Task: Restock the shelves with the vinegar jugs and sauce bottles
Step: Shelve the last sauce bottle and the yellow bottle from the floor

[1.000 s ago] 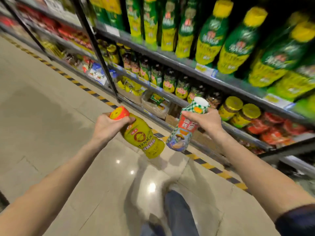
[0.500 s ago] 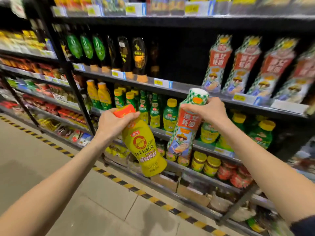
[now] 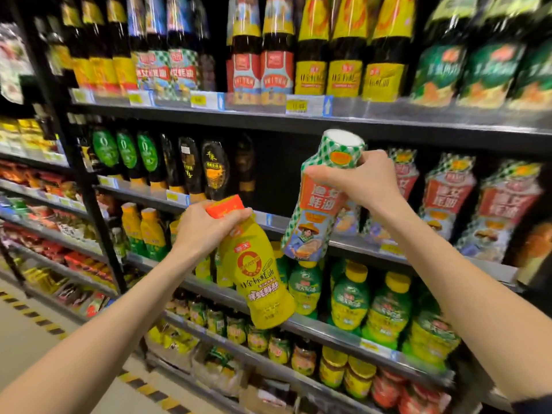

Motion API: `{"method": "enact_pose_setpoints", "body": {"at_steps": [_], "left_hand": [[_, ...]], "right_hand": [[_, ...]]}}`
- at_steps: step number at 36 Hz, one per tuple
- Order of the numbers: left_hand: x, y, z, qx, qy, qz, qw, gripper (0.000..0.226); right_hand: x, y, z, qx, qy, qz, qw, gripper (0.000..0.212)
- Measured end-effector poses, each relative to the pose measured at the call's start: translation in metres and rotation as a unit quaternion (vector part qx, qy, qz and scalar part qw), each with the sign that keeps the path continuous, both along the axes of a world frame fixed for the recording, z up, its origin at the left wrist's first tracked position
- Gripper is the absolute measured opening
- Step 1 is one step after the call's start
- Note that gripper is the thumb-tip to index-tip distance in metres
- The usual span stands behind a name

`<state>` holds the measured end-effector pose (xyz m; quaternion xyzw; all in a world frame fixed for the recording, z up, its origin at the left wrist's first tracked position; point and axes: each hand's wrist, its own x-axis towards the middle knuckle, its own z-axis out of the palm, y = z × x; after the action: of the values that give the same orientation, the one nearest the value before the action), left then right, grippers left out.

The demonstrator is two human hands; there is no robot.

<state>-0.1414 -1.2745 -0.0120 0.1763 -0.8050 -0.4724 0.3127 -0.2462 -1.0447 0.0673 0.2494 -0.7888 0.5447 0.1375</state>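
Left hand (image 3: 206, 231) curled round the neck of the yellow bottle (image 3: 260, 282), hanging below the shelf (image 3: 352, 245) edge; right hand (image 3: 361, 180) wrapped round the checked bottle (image 3: 316, 210), just before that shelf. I'd straighten it, clear the lip, seat it beside the matching bottles (image 3: 445, 201)

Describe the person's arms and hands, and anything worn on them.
Both forearms are bare. The left hand and right hand wear no gloves, and no ring, watch or bracelet shows. The edge of a dark blue sleeve appears on the right arm at the frame's bottom corner; the left arm shows no sleeve.
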Motion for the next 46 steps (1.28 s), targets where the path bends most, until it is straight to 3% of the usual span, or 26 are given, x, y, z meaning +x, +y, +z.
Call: {"method": "enact_pose_setpoints", "body": {"at_steps": [7, 18, 21, 30, 37, 42, 46], "left_hand": [[-0.034, -0.02, 0.008, -0.006, 0.013, -0.023, 1.0, 0.07], [-0.102, -0.066, 0.009, -0.049, 0.01, -0.1, 0.994, 0.06], [-0.12, -0.077, 0.012, -0.053, 0.016, -0.118, 0.991, 0.062], [-0.146, -0.1, 0.01, -0.049, 0.007, -0.175, 0.983, 0.066], [-0.155, -0.112, 0.007, -0.053, -0.006, -0.197, 0.979, 0.074], [-0.162, -0.115, 0.005, -0.049, -0.007, -0.214, 0.976, 0.079], [-0.168, -0.113, 0.001, -0.043, -0.006, -0.22, 0.975, 0.073]], "right_hand": [[-0.025, -0.023, 0.012, -0.008, 0.075, -0.037, 0.996, 0.033], [-0.064, -0.078, -0.006, 0.036, 0.16, -0.128, 0.978, 0.037], [-0.077, -0.087, -0.012, 0.053, 0.168, -0.169, 0.97, 0.05], [-0.104, -0.109, -0.034, 0.081, 0.11, -0.228, 0.964, 0.064], [-0.121, -0.116, -0.041, 0.11, 0.055, -0.25, 0.96, 0.05], [-0.142, -0.113, -0.033, 0.145, -0.042, -0.227, 0.962, 0.085], [-0.154, -0.112, -0.029, 0.125, -0.114, -0.189, 0.967, 0.08]]}}
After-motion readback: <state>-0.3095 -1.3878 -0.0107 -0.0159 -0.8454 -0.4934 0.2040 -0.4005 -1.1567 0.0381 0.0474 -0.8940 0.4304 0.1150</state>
